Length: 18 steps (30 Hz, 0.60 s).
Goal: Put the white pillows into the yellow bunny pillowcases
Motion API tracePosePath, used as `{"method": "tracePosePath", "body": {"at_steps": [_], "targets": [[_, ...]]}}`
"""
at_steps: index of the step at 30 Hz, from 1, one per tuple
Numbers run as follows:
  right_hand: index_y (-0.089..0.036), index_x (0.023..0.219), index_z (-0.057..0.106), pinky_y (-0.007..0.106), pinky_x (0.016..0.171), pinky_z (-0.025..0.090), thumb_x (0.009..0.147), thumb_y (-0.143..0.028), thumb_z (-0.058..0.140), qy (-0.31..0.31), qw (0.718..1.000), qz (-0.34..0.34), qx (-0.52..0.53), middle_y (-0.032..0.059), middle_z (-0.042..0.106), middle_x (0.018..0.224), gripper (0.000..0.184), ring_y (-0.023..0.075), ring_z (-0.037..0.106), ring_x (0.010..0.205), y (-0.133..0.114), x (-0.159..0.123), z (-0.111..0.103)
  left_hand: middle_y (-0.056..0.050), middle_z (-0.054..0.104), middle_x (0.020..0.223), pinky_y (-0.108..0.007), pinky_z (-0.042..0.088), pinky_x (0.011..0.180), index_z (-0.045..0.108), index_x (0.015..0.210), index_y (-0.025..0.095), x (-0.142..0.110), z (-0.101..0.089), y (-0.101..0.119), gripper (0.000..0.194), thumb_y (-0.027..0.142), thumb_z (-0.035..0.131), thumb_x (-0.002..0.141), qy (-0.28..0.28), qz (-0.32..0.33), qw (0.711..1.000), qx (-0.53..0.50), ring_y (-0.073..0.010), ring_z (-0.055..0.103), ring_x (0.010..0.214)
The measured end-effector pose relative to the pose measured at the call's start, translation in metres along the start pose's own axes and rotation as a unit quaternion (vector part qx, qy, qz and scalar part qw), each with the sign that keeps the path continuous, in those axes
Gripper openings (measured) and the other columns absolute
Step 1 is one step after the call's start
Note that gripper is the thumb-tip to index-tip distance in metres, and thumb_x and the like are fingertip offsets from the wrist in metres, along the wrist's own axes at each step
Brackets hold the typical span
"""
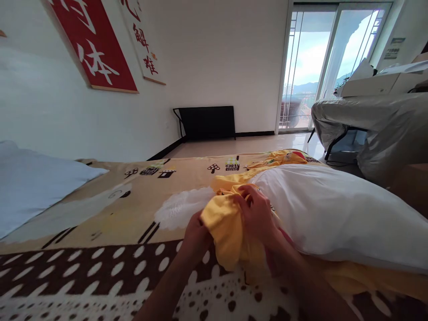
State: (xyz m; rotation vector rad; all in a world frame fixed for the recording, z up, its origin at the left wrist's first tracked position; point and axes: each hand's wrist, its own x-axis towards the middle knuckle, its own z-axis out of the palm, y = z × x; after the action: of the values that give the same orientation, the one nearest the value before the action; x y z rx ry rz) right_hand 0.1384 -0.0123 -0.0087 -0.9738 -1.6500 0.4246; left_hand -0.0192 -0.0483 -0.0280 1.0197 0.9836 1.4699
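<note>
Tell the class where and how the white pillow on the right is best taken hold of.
Probably grip the white pillow by its left end, coming from the left, near the right hand: it tapers there, next to the bunched yellow cloth, while its middle bulges and looks too thick to pinch.

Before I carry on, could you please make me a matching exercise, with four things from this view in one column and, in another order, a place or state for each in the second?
Column one
1. Yellow cloth
2. Red scroll
3. Black panel
4. Glass door

Column two
A. low down by the far wall
B. bunched up, gripped by the left hand and the right hand
C. pale sky showing through it
D. hung on the left wall

Right pairs: 1-B, 2-D, 3-A, 4-C
</note>
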Motion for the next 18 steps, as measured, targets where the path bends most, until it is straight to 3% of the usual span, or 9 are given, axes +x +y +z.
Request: {"method": "tracePosePath", "body": {"at_steps": [2, 5, 7, 13, 16, 18], "targets": [[-0.019, 0.081, 0.060, 0.024, 0.058, 0.036, 0.083, -0.029, 0.053, 0.026, 0.999, 0.008, 0.030, 0.0002, 0.059, 0.070, 0.012, 0.0113, 0.048, 0.059, -0.013, -0.004, -0.007, -0.004, 0.065, 0.069, -0.028, 0.051, 0.061, 0.062, 0.078, 0.014, 0.000, 0.001, 0.000, 0.038, 0.037, 0.078, 0.053, 0.045, 0.001, 0.997, -0.063, -0.0165, 0.058, 0.062], [-0.019, 0.071, 0.061, 0.024, 0.055, 0.034, 0.082, -0.030, 0.056, -0.092, 0.993, 0.027, 0.065, -0.0014, 0.058, 0.062, 0.016, 0.0101, 0.046, 0.055, -0.034, -0.010, -0.014, -0.005, 0.067, 0.070, -0.028, 0.052, 0.061, 0.064, 0.077, 0.014, -0.002, 0.005, 0.002, 0.041, 0.039, 0.079, 0.049, 0.079, -0.013, 0.993, -0.092, -0.0178, 0.060, 0.064], [-0.019, 0.073, 0.064, 0.024, 0.057, 0.036, 0.080, -0.027, 0.059, -0.145, 0.985, 0.054, 0.071, -0.0013, 0.062, 0.065, 0.011, 0.0101, 0.049, 0.057, -0.041, -0.013, -0.014, -0.005, 0.068, 0.071, -0.028, 0.052, 0.061, 0.066, 0.076, 0.015, -0.003, 0.007, 0.003, 0.038, 0.038, 0.079, 0.048, 0.062, -0.008, 0.996, -0.062, -0.0180, 0.061, 0.065], [-0.018, 0.074, 0.061, 0.024, 0.058, 0.039, 0.077, -0.026, 0.058, -0.141, 0.975, 0.100, 0.141, -0.0007, 0.062, 0.068, 0.009, 0.0111, 0.052, 0.061, -0.031, -0.012, 0.000, -0.004, 0.065, 0.064, -0.026, 0.048, 0.055, 0.068, 0.078, 0.015, -0.004, -0.002, 0.001, 0.026, 0.033, 0.071, 0.060, -0.004, 0.105, 0.986, 0.130, -0.0189, 0.058, 0.064], [-0.018, 0.072, 0.055, 0.022, 0.056, 0.037, 0.078, -0.026, 0.053, -0.151, 0.971, 0.082, 0.164, -0.0013, 0.057, 0.067, 0.011, 0.0105, 0.049, 0.061, -0.024, -0.009, 0.002, -0.004, 0.065, 0.070, -0.026, 0.049, 0.061, 0.067, 0.090, 0.015, -0.002, -0.006, 0.000, 0.030, 0.029, 0.068, 0.063, -0.033, 0.128, 0.978, 0.160, -0.0191, 0.059, 0.070], [-0.018, 0.072, 0.051, 0.022, 0.056, 0.036, 0.078, -0.027, 0.052, -0.176, 0.962, 0.060, 0.201, -0.0020, 0.053, 0.067, 0.011, 0.0097, 0.046, 0.061, -0.022, -0.008, 0.002, -0.002, 0.062, 0.068, -0.024, 0.048, 0.060, 0.065, 0.088, 0.016, -0.001, -0.007, 0.001, 0.027, 0.027, 0.068, 0.064, -0.022, 0.147, 0.974, 0.172, -0.0166, 0.056, 0.067]]}}
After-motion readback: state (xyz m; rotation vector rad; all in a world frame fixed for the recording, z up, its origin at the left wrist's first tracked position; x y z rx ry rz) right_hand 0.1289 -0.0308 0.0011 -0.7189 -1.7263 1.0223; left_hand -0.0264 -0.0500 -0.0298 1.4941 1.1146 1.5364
